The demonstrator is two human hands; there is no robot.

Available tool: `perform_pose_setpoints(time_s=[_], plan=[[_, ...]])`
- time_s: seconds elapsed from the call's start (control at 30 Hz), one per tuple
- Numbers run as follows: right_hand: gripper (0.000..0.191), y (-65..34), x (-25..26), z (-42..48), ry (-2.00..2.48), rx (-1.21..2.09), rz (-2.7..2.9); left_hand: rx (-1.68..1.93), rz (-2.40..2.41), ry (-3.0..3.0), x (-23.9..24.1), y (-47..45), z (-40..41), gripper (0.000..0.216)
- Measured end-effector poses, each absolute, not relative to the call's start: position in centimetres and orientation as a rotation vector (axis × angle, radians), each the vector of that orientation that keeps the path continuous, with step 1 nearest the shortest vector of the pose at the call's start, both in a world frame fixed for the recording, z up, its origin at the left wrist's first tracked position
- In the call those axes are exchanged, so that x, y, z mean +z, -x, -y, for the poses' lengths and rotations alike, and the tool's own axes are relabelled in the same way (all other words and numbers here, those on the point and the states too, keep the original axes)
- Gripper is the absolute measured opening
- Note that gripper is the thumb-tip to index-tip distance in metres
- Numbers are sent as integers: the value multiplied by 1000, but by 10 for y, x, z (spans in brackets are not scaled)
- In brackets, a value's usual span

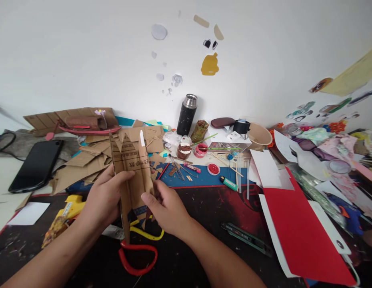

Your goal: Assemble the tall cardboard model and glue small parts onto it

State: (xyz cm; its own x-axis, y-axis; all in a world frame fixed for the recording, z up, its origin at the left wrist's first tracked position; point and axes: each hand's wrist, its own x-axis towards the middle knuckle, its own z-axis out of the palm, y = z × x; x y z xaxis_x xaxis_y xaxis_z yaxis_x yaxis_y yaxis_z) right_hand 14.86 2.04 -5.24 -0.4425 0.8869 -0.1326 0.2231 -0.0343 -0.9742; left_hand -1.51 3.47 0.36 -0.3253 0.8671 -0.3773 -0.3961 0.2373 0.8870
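A folded piece of brown cardboard [139, 182] with printed characters, pointed tips and a white patch near its upper edge stands upright between my two hands. My left hand [105, 196] grips its left side, thumb lying across the inner face. On the right edge, my right hand [168, 206] pinches the cardboard between thumb and fingers. Below it on the dark mat lie scissors [156, 256] with red and yellow handles, partly covered by the cardboard and my left hand. A yellow glue gun [66, 210] rests to the left, partly behind my left forearm.
Cardboard scraps [84, 164] pile up at the left beside a black phone [36, 166]. A black flask [187, 116] and open paint jars [184, 150] stand behind. Rightward lie a utility knife [246, 238], a lighter [229, 183] and red card [306, 232].
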Motion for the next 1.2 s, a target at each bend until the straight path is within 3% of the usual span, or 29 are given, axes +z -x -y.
perform_pose_setpoints(time_s=[0.3,0.6,0.73,0.9,1.07,1.2], plan=[[31,-148,-52,-19,1273,1338,1886,1345,-1324,-466,6,8,-31,33],[39,-149,-43,-19,1333,1238,1965,1451,-1273,-467,-4,11,-32,29],[47,-150,-48,-18,1195,1359,1866,1467,-1279,-482,-3,14,-33,21],[58,-148,-60,-19,1048,1776,1496,1425,-1287,-489,0,15,-34,28],[48,-144,-60,-21,1018,1913,1360,1356,-1263,-495,-1,15,-31,34],[43,-144,-60,-24,1057,1949,1337,1345,-1229,-500,-2,14,-29,50]])
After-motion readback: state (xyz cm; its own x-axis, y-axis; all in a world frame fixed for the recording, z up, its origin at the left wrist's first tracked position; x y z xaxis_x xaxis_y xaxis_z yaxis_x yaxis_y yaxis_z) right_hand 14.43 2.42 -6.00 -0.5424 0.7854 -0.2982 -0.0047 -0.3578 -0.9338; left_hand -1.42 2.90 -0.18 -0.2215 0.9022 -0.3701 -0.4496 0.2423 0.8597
